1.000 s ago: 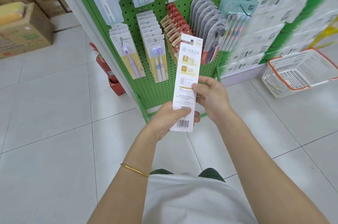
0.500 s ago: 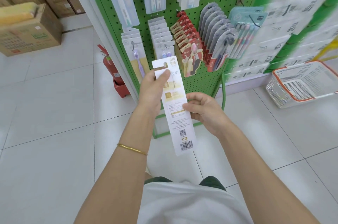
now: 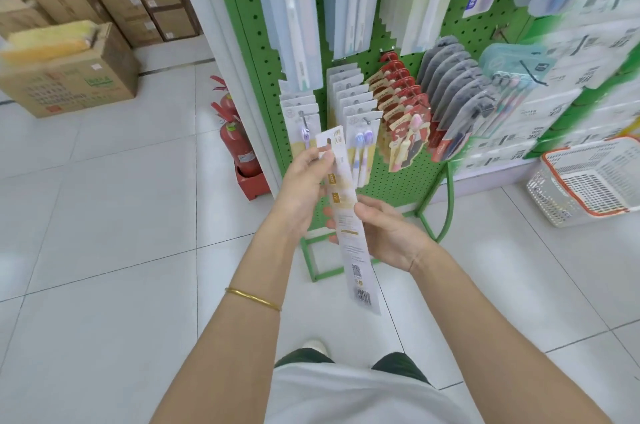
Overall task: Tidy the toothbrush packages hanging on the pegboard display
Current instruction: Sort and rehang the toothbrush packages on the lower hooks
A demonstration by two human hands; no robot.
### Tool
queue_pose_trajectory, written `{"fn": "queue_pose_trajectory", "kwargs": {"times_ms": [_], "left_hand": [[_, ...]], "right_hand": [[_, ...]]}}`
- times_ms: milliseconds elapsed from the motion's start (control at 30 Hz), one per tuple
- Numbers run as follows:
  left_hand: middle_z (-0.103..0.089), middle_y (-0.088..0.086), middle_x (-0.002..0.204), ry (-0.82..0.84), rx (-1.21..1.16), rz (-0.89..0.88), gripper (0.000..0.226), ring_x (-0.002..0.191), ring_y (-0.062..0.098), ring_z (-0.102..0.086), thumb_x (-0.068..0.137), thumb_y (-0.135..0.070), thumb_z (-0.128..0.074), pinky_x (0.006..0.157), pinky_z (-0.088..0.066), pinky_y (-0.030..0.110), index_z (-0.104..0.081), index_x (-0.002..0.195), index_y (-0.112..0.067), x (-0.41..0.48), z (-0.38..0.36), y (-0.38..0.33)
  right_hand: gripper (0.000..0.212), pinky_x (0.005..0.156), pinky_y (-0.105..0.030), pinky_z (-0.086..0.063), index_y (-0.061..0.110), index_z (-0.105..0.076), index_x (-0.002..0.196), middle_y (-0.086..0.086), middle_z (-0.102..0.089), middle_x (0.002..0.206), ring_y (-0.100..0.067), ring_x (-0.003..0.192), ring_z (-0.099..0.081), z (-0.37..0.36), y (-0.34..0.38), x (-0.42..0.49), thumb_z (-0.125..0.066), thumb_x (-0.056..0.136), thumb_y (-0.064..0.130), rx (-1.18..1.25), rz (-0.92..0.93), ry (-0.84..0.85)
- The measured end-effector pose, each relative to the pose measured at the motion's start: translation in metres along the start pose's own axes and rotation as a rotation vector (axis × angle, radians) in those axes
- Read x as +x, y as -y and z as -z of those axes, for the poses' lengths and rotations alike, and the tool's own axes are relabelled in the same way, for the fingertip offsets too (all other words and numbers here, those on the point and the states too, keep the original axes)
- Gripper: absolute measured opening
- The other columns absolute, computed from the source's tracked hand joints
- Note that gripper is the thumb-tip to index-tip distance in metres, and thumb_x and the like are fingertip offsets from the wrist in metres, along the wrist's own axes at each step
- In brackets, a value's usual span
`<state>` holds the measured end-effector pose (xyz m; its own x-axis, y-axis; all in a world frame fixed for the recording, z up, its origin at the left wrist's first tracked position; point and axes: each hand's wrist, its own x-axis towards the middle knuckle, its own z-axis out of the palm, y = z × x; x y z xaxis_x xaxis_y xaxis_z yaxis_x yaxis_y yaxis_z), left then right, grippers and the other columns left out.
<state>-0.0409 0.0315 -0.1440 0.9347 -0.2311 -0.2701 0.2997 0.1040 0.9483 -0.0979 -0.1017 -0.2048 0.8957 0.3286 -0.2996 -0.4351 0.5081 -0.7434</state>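
A long white toothbrush package (image 3: pixel 349 233) is held tilted in front of the green pegboard (image 3: pixel 388 177), its printed back with a barcode facing me. My left hand (image 3: pixel 304 181) pinches its upper part just below the hang hole. My right hand (image 3: pixel 384 233) grips its middle from the right side. Just behind the package's top, a row of white packages with purple brushes (image 3: pixel 360 122) hangs on a hook, and another white row (image 3: pixel 301 112) hangs to the left. Red packages (image 3: pixel 401 105) and grey packages (image 3: pixel 450 91) hang further right.
A red fire extinguisher (image 3: pixel 237 139) stands on the floor left of the display. A white basket with an orange rim (image 3: pixel 588 177) sits on the tiles at right. Cardboard boxes (image 3: pixel 69 77) are stacked at far left. The green stand's foot frame (image 3: pixel 322 271) lies below my hands.
My left hand went from the package's bottom to its top. The package was raised toward the white rows on the pegboard, and my view came closer to the display.
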Motion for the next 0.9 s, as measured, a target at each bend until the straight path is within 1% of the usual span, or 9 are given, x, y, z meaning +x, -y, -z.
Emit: {"fn": "queue_pose_trajectory", "kwargs": {"times_ms": [67, 133, 200, 300, 467, 600, 700, 833, 900], "left_hand": [[-0.060, 0.005, 0.117, -0.074, 0.071, 0.010, 0.028, 0.107, 0.017, -0.059, 0.096, -0.016, -0.054, 0.094, -0.049, 0.036, -0.054, 0.123, -0.008, 0.009, 0.013, -0.003], [-0.060, 0.006, 0.119, -0.150, 0.068, 0.023, 0.032, 0.101, 0.014, -0.059, 0.094, -0.013, -0.055, 0.090, -0.051, 0.032, -0.052, 0.125, -0.006, 0.018, 0.028, -0.008], [-0.063, 0.005, 0.111, -0.177, 0.051, 0.033, 0.021, 0.092, 0.011, -0.060, 0.094, -0.009, -0.054, 0.081, -0.051, 0.028, -0.056, 0.115, -0.008, 0.026, 0.040, -0.008], [-0.064, 0.007, 0.109, -0.189, 0.059, 0.047, 0.012, 0.099, 0.017, -0.059, 0.094, -0.005, -0.052, 0.083, -0.049, 0.031, -0.057, 0.099, -0.015, 0.036, 0.053, -0.008], [-0.064, 0.000, 0.095, -0.195, 0.073, 0.053, 0.017, 0.092, 0.015, -0.059, 0.094, -0.002, -0.049, 0.085, -0.050, 0.031, -0.056, 0.107, -0.011, 0.051, 0.063, -0.009], [-0.062, 0.000, 0.096, -0.224, 0.145, -0.003, 0.016, 0.087, 0.011, -0.059, 0.095, -0.004, -0.049, 0.076, -0.050, 0.024, -0.055, 0.106, -0.014, 0.064, 0.063, -0.014], [-0.061, 0.003, 0.103, -0.275, 0.232, -0.060, 0.017, 0.090, 0.012, -0.059, 0.095, -0.004, -0.048, 0.073, -0.050, 0.021, -0.055, 0.106, -0.015, 0.075, 0.066, -0.019], [-0.057, -0.007, 0.098, -0.291, 0.360, -0.162, 0.025, 0.093, 0.011, -0.055, 0.091, 0.001, -0.047, 0.088, -0.051, 0.032, -0.057, 0.107, -0.017, 0.088, 0.070, -0.027], [-0.057, -0.006, 0.100, -0.274, 0.435, -0.226, 0.028, 0.093, 0.010, -0.053, 0.091, 0.002, -0.046, 0.089, -0.049, 0.030, -0.058, 0.109, -0.015, 0.093, 0.070, -0.031]], "right_hand": [[0.072, 0.097, -0.046, -0.047, 0.007, -0.054, 0.127, -0.005, -0.063, 0.108, -0.024, 0.103, -0.059, -0.008, 0.003, 0.011, -0.083, 0.063, 0.026, -0.156, 0.050, -0.161], [0.068, 0.096, -0.037, -0.047, 0.013, -0.051, 0.131, -0.002, -0.059, 0.118, -0.020, 0.110, -0.057, -0.018, 0.006, 0.026, -0.080, 0.069, 0.023, -0.465, 0.099, -0.383], [0.070, 0.090, -0.025, -0.041, 0.012, -0.047, 0.134, -0.002, -0.053, 0.123, -0.015, 0.109, -0.052, -0.029, 0.005, 0.041, -0.080, 0.074, 0.021, -0.708, 0.157, -0.596], [0.073, 0.089, -0.023, -0.038, 0.010, -0.046, 0.133, -0.002, -0.046, 0.120, -0.014, 0.106, -0.048, -0.040, -0.004, 0.059, -0.081, 0.071, 0.025, -0.852, 0.259, -0.764], [0.071, 0.094, -0.030, -0.040, 0.007, -0.048, 0.126, 0.001, -0.042, 0.109, -0.019, 0.106, -0.045, -0.042, -0.020, 0.080, -0.082, 0.069, 0.031, -0.935, 0.301, -0.881], [0.070, 0.083, -0.023, -0.034, 0.005, -0.047, 0.123, 0.001, -0.040, 0.105, -0.022, 0.106, -0.045, -0.041, -0.027, 0.094, -0.083, 0.069, 0.031, -1.007, 0.324, -0.907], [0.071, 0.085, -0.028, -0.035, 0.002, -0.046, 0.124, -0.008, -0.047, 0.110, -0.027, 0.108, -0.045, -0.040, -0.031, 0.103, -0.082, 0.070, 0.030, -1.084, 0.375, -0.936], [0.069, 0.084, -0.028, -0.036, 0.001, -0.046, 0.122, -0.007, -0.046, 0.109, -0.026, 0.106, -0.044, -0.037, -0.032, 0.114, -0.081, 0.071, 0.032, -1.084, 0.345, -0.952], [0.068, 0.086, -0.028, -0.037, 0.001, -0.045, 0.122, -0.008, -0.047, 0.110, -0.026, 0.106, -0.045, -0.036, -0.031, 0.120, -0.081, 0.072, 0.032, -1.089, 0.329, -0.944]]}}
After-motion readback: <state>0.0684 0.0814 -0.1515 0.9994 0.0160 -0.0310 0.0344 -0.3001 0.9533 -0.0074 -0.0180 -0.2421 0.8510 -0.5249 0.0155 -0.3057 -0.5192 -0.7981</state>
